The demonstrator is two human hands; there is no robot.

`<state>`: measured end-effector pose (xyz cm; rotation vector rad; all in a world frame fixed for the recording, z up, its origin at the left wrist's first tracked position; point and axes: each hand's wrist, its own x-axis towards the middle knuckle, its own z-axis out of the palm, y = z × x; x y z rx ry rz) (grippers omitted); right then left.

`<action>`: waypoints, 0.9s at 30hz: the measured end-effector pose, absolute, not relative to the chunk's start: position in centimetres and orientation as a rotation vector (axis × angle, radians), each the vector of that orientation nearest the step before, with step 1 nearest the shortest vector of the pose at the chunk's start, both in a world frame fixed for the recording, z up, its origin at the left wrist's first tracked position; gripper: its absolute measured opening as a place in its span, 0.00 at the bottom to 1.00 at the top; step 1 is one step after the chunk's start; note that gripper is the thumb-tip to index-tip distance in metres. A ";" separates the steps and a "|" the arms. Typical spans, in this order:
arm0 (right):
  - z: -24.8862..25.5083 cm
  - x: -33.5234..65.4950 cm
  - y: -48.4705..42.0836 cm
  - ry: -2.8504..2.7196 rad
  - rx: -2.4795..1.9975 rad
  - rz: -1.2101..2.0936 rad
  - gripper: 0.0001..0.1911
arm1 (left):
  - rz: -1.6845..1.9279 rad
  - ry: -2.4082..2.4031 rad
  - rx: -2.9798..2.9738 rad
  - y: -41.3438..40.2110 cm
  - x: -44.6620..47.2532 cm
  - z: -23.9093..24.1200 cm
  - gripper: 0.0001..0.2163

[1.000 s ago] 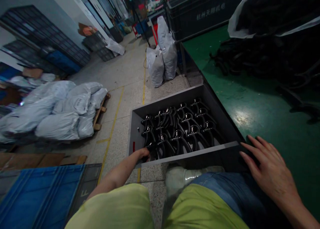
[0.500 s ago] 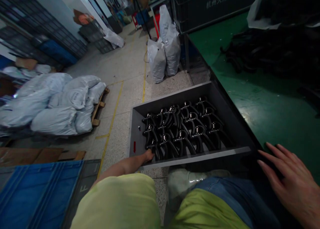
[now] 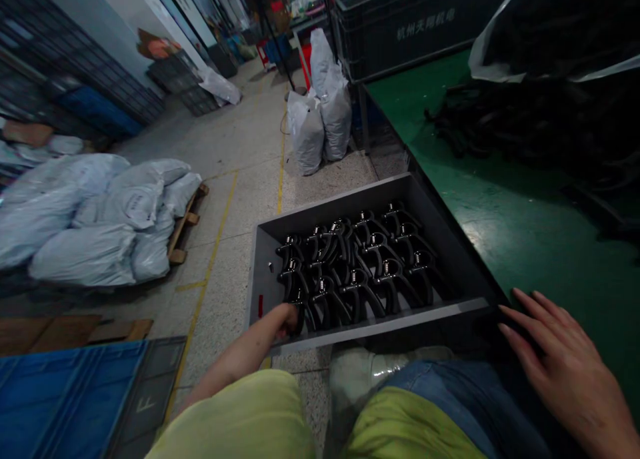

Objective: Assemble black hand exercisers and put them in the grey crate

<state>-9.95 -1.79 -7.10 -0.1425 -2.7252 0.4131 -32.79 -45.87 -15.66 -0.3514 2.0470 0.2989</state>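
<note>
A grey crate [image 3: 350,199] stands on the floor beside the green table [image 3: 515,205]. It holds several black hand grippers [image 3: 360,272] with metal springs, laid in rows. My left hand [image 3: 286,319] reaches into the crate's near left corner and its fingers are curled on one black hand gripper there. My right hand [image 3: 560,359] lies flat with fingers stretched out on the dark near edge of the table, holding nothing. My knee in blue jeans [image 3: 450,392] is just below the crate.
A heap of black parts [image 3: 540,119] covers the table's far right, under a white bag. Grey sacks [image 3: 320,112] stand past the crate; more sacks [image 3: 95,219] lie on a pallet to the left. A blue crate [image 3: 65,399] is at bottom left. A dark crate [image 3: 415,19] sits behind.
My left hand stays at the crate's near left corner, shifting slightly. My right hand slid a little along the table edge. The view swayed.
</note>
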 end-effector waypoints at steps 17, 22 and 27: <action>-6.9 -10.0 -2.1 -2.707 -0.152 0.374 0.19 | 0.224 2.644 0.096 -31.6 -43.1 -13.2 0.15; -6.9 -9.9 -1.9 -2.719 -0.158 0.374 0.20 | 0.237 2.645 0.099 -36.1 -41.8 -10.8 0.14; -6.9 -9.9 -1.8 -2.720 -0.147 0.396 0.19 | 0.253 2.434 0.021 -46.0 -37.3 -6.9 0.07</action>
